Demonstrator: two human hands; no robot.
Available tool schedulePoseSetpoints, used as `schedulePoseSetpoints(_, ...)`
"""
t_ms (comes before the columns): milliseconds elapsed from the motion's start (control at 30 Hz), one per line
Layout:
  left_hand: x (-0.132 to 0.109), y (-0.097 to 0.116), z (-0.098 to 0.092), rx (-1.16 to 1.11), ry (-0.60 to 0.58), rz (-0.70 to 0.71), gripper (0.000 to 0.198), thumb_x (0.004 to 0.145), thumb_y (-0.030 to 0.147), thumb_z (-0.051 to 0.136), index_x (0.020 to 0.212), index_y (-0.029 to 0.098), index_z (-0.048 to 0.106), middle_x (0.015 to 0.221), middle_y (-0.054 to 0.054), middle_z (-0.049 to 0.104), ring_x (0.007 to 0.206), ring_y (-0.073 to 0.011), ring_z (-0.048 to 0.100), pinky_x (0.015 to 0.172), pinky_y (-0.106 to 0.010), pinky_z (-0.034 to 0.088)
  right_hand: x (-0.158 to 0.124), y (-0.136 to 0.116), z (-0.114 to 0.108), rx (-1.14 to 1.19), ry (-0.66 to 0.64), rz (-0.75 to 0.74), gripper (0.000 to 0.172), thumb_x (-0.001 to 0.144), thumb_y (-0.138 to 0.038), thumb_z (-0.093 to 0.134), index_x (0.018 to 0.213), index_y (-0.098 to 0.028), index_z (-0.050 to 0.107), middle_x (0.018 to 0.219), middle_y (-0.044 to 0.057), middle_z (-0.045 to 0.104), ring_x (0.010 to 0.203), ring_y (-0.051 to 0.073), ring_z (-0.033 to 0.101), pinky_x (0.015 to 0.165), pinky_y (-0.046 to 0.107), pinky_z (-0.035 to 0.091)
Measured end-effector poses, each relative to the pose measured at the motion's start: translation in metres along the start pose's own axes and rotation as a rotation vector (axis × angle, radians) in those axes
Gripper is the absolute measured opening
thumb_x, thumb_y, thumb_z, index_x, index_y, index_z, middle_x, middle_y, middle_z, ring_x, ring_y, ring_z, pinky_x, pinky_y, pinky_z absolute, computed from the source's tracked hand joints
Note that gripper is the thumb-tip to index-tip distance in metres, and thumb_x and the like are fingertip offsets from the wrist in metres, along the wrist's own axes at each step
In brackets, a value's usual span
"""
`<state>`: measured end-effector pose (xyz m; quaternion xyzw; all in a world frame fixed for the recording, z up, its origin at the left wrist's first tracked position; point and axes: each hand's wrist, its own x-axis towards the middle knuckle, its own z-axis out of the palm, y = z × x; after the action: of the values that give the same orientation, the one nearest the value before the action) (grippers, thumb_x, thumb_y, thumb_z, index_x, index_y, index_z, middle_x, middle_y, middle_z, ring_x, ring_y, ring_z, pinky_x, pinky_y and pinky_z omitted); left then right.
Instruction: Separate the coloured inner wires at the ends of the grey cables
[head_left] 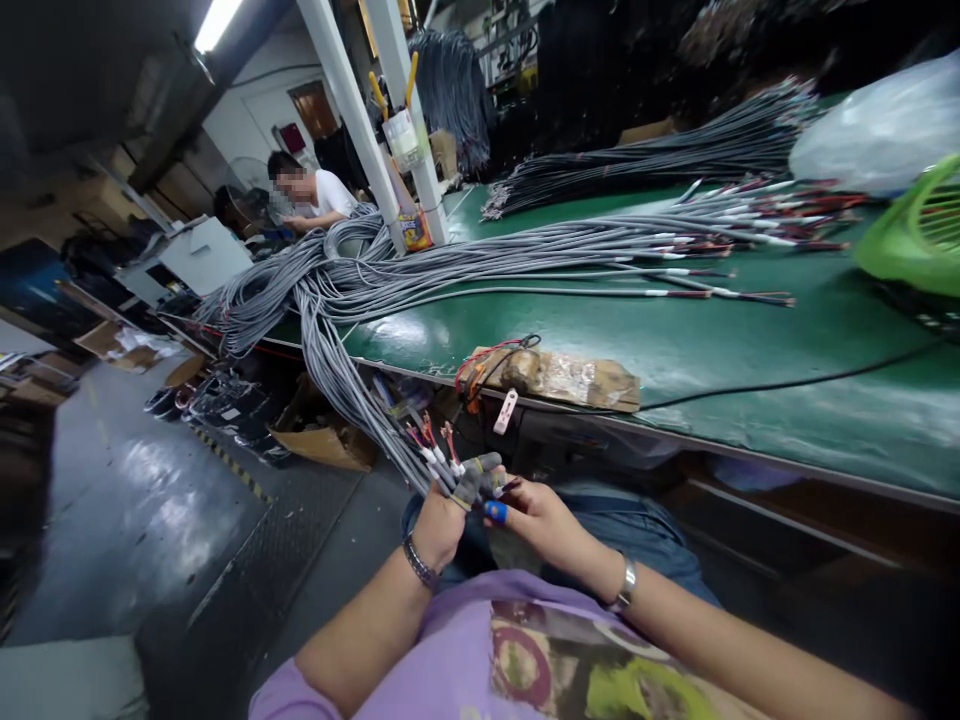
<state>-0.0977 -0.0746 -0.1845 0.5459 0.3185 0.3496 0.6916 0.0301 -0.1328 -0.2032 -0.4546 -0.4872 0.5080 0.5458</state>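
My left hand, with grey covers on some fingers, is closed around the ends of several grey cables hanging off the bench. Stripped ends with white bands and coloured wires stick up beside its thumb side. Close against it, my right hand pinches a dark wire end between thumb and fingers. Blue tape wraps one of its digits. How the right fingertips sit on the wire is partly hidden.
The green bench carries a long spread of grey cables, a black cable bundle and a wooden board at its front edge. A green fan stands at right, a cardboard box below. A person sits beyond.
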Motion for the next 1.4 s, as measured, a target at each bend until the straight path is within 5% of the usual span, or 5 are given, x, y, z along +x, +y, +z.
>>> schedulePoseSetpoints(367,-0.006,0.021,-0.026,-0.011,0.04,-0.096,0.044,0.07,0.049,0.069,0.048,0.014,0.055,0.038,0.006,0.039,0.035,-0.0062,0.041,0.049,-0.024,0.04,-0.008,0.002,-0.013,-0.123,0.069,0.069,0.043,0.08,-0.057,0.052,0.088,-0.016,0.062,0.081,0.007,0.069,0.051,0.01,0.051,0.049,0.024,0.044)
schedulePoseSetpoints(600,-0.006,0.029,-0.01,-0.031,0.168,-0.059,0.026,0.064,0.036,0.076,0.074,0.013,0.071,0.05,0.002,0.056,0.044,-0.0072,0.047,0.045,-0.02,0.034,-0.006,-0.01,0.006,0.004,-0.108,0.192,0.047,0.072,-0.061,0.06,0.077,-0.014,0.061,0.069,0.003,0.067,0.046,0.007,0.046,0.044,0.02,0.038)
schedulePoseSetpoints(767,-0.008,0.024,-0.006,0.037,0.03,-0.06,0.035,0.065,0.041,0.075,0.086,0.013,0.073,0.072,-0.007,0.07,0.055,-0.0111,0.055,0.051,-0.022,0.04,-0.008,-0.01,0.009,0.045,-0.121,0.245,0.048,0.07,-0.06,0.062,0.079,-0.013,0.062,0.068,0.004,0.067,0.042,0.006,0.044,0.042,0.02,0.036)
schedulePoseSetpoints(1167,-0.005,0.023,-0.005,0.134,0.217,-0.054,0.027,0.065,0.038,0.075,0.06,0.013,0.067,0.052,-0.002,0.061,0.049,-0.0101,0.05,0.05,-0.022,0.037,-0.007,-0.022,-0.011,-0.367,0.005,0.12,0.025,0.08,-0.036,0.054,0.065,-0.017,0.058,0.057,0.0,0.058,0.051,0.011,0.047,0.047,0.023,0.034)
schedulePoseSetpoints(1400,-0.006,0.019,0.004,0.252,0.149,-0.002,0.034,0.072,0.036,0.068,0.047,0.016,0.056,0.045,0.0,0.054,0.047,-0.0099,0.047,0.053,-0.024,0.038,0.013,-0.044,-0.012,-0.133,0.073,0.064,0.03,0.073,-0.046,0.064,0.076,-0.019,0.052,0.065,0.0,0.063,0.06,0.013,0.053,0.053,0.024,0.039)
